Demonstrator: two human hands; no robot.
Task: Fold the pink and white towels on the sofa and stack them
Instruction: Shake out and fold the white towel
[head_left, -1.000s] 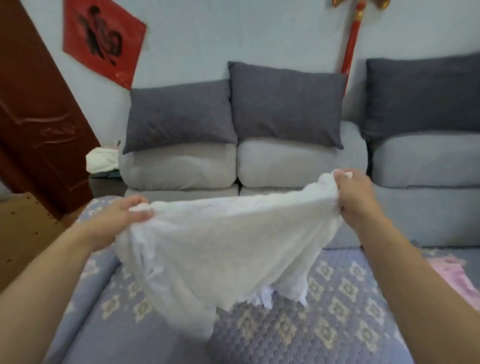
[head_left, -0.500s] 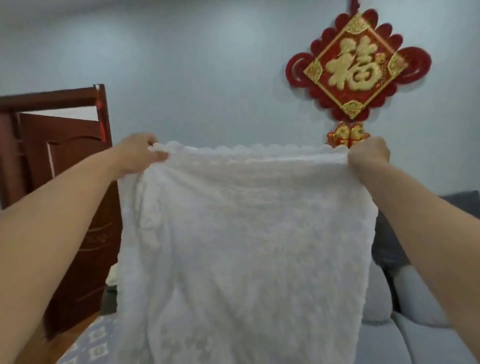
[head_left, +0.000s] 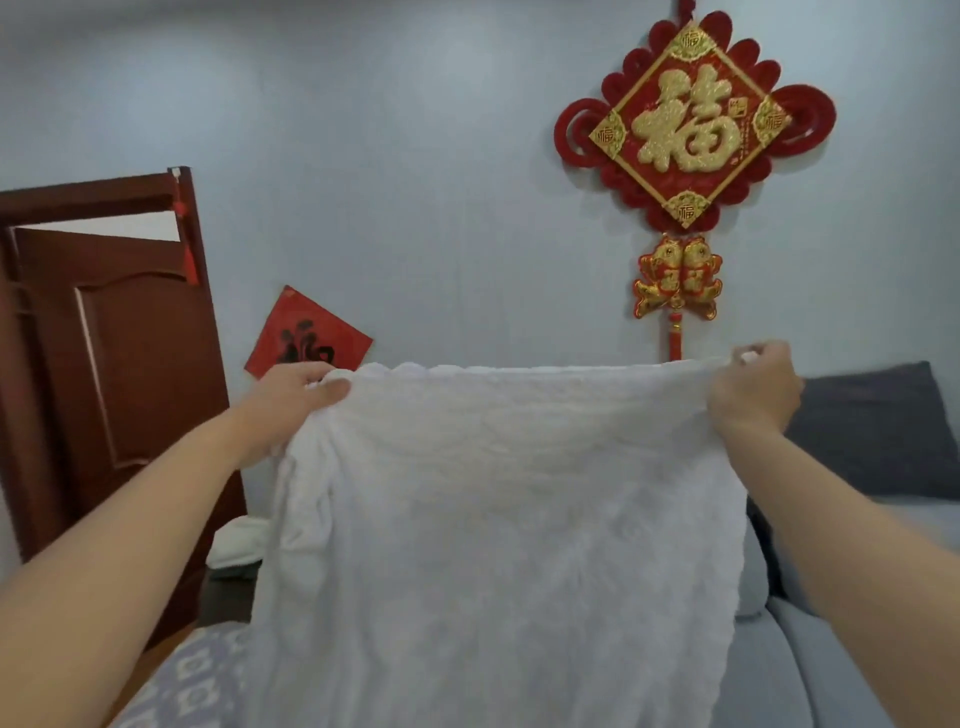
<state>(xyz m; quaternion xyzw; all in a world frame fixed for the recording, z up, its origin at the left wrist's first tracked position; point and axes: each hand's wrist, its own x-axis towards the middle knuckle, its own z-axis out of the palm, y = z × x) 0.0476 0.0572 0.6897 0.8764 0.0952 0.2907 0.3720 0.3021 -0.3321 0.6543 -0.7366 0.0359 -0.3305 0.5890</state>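
The white towel (head_left: 498, 530) hangs spread out in front of me, its scalloped top edge stretched level. My left hand (head_left: 296, 400) grips the top left corner, thumb over the cloth. My right hand (head_left: 753, 389) pinches the top right corner. The towel's lower part runs past the bottom of the view and hides most of the sofa seat. No pink towel shows.
The grey sofa (head_left: 810, 670) lies behind the towel, with a dark grey cushion (head_left: 878, 431) at right and a patterned seat cover (head_left: 192, 680) at lower left. A brown door (head_left: 114, 374) stands left. A red knot ornament (head_left: 691, 130) hangs on the wall.
Both hands lifted the towel off the sofa seat and stretched it flat in the air. Since half a second ago the view has pulled back slightly and the towel hangs a little lower.
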